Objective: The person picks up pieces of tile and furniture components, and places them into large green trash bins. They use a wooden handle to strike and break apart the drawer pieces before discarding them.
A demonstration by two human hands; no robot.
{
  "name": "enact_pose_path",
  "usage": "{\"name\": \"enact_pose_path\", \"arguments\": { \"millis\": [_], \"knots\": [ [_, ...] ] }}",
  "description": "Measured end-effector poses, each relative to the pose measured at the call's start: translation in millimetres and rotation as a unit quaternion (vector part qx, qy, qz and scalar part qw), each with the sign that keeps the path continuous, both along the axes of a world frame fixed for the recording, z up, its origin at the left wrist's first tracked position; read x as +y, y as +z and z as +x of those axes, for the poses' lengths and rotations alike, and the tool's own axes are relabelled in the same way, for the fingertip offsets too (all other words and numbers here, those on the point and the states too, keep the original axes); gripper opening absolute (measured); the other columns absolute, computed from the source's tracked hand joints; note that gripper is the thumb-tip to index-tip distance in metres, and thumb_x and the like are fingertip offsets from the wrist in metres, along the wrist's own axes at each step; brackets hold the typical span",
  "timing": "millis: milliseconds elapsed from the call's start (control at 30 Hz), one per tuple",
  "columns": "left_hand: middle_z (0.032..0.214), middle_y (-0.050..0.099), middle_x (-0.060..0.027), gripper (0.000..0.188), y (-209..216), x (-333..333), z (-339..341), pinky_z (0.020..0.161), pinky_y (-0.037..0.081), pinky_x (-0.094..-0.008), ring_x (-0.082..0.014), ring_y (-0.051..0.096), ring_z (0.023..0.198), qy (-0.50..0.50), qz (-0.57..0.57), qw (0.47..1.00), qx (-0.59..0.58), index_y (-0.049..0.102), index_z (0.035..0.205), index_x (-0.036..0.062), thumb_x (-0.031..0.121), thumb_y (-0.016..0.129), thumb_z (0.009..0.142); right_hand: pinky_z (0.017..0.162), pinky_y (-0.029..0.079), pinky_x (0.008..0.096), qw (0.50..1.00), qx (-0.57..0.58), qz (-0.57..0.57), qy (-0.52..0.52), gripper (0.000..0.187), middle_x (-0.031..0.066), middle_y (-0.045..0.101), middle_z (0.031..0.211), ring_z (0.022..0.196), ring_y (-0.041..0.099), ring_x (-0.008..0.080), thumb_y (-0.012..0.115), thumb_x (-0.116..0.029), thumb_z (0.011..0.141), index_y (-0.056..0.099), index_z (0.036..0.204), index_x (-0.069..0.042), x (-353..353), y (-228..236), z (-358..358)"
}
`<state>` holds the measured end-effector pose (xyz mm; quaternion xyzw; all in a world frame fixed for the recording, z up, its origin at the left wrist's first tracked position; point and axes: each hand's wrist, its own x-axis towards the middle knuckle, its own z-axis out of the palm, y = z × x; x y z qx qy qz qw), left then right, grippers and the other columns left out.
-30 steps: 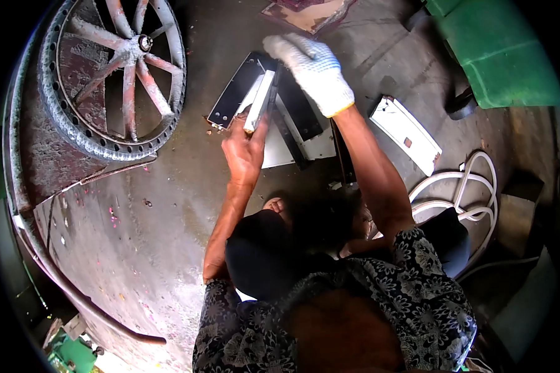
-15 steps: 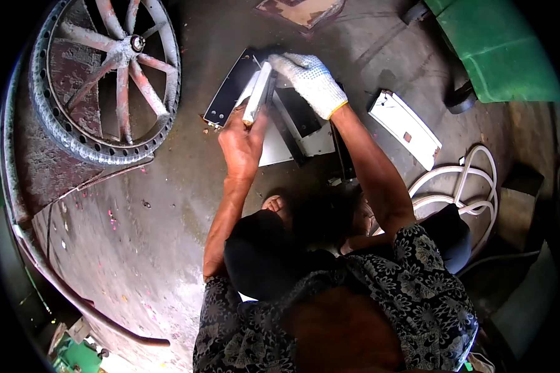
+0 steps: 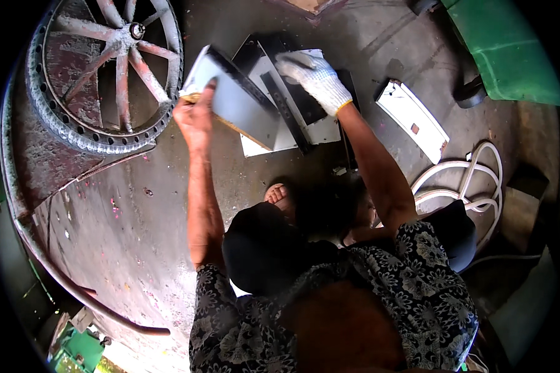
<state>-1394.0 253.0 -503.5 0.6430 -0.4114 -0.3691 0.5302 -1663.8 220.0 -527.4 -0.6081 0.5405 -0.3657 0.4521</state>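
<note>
Head view: looked down at your two hands over a concrete floor [image 3: 162,205].
Left hand: bare, yours [image 3: 194,121]; grasped the pale panel [image 3: 246,107] by its left end, thumb laid over the face.
Pale panel: in your left grip, slanted down to the right, a yellowish-brown strip along the lower edge and a dark one along the upper; lay in front of part of the pile.
Right hand: yours, in a white knit glove with a yellow cuff [image 3: 318,79]; above the black panel [image 3: 306,103], fingers pointing left, tips smeared; you couldn't be read as gripping or just touching, cannot tell.
Pile: black panel to the right of a narrow dark bar [image 3: 289,119], white sheet [image 3: 327,132] showing below and to the right of them.
Right of pile: white curved piece [image 3: 410,119] lay apart on the floor, brownish square mark on it; pale hose [image 3: 496,168] coiled nearer you.
Upper left: spoked wheel [image 3: 124,38], paint worn, rim dark with holes.
Left edge: long bent pipe [image 3: 96,306].
Upper right: green cover [image 3: 510,65].
Your body: patterned dark shirt [image 3: 426,267], dark-clad knees, bare toes [image 3: 276,193] below the pile.
</note>
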Motion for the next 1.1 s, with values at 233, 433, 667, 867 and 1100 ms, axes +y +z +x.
{"name": "enact_pose_path", "arguments": {
  "millis": [233, 433, 667, 867, 1100],
  "knots": [
    [0.115, 0.074, -0.0092, 0.032, -111, 4, 59, 0.095, 0.058, -0.0348, -0.0202, 0.071, 0.105, 0.056, 0.058, 0.938, 0.337, 0.07, 0.118, -0.0049, 0.006, 0.078, 0.089, 0.102, 0.052, 0.0379, 0.939, -0.192, 0.276, 0.067, 0.063, 0.0094, 0.069, 0.133, 0.12, 0.064, 0.0218, 0.076, -0.041, 0.091, 0.063, 0.141, -0.004, 49, -47, -82],
    [0.115, 0.076, -0.0081, 0.03, -170, 24, 61, 0.091, 0.062, -0.0367, -0.0219, 0.073, 0.105, 0.055, 0.157, 0.866, 0.472, 0.07, 0.119, 0.0019, 0.014, 0.074, 0.093, 0.099, 0.056, 0.0452, 0.896, -0.315, 0.29, 0.114, 0.068, 0.0152, 0.067, 0.134, 0.118, 0.066, 0.0273, 0.076, -0.034, 0.089, 0.058, 0.144, 0.001, 64, -36, -95],
    [0.123, 0.073, -0.011, 0.035, -179, 33, 38, 0.105, 0.054, -0.0406, -0.0259, 0.069, 0.114, 0.084, 0.16, 0.844, 0.505, 0.067, 0.125, -0.0011, 0.012, 0.071, 0.093, 0.088, 0.06, 0.0366, 0.946, -0.221, 0.224, 0.076, 0.057, 0.012, 0.075, 0.098, 0.093, 0.073, 0.0201, 0.078, -0.029, 0.084, 0.068, 0.133, -0.002, 50, 22, -76],
    [0.123, 0.073, -0.0097, 0.034, -173, 38, 39, 0.106, 0.052, -0.0403, -0.0255, 0.068, 0.114, 0.067, 0.138, 0.848, 0.507, 0.068, 0.125, -0.0001, 0.014, 0.069, 0.094, 0.079, 0.058, 0.0317, 0.978, -0.096, 0.171, 0.065, 0.046, 0.0095, 0.074, 0.098, 0.087, 0.071, 0.0189, 0.075, -0.027, 0.086, 0.072, 0.126, -0.005, 49, 25, -64],
    [0.121, 0.073, -0.0056, 0.037, -180, 44, 63, 0.095, 0.059, -0.0348, -0.0187, 0.071, 0.108, -0.007, 0.1, 0.859, 0.502, 0.067, 0.127, 0.0033, 0.016, 0.071, 0.093, 0.076, 0.058, 0.0317, 0.968, -0.121, 0.213, 0.054, 0.046, 0.0121, 0.073, 0.099, 0.081, 0.071, 0.0189, 0.075, -0.028, 0.085, 0.071, 0.116, 0.005, 55, 14, -61]
  ]
}}
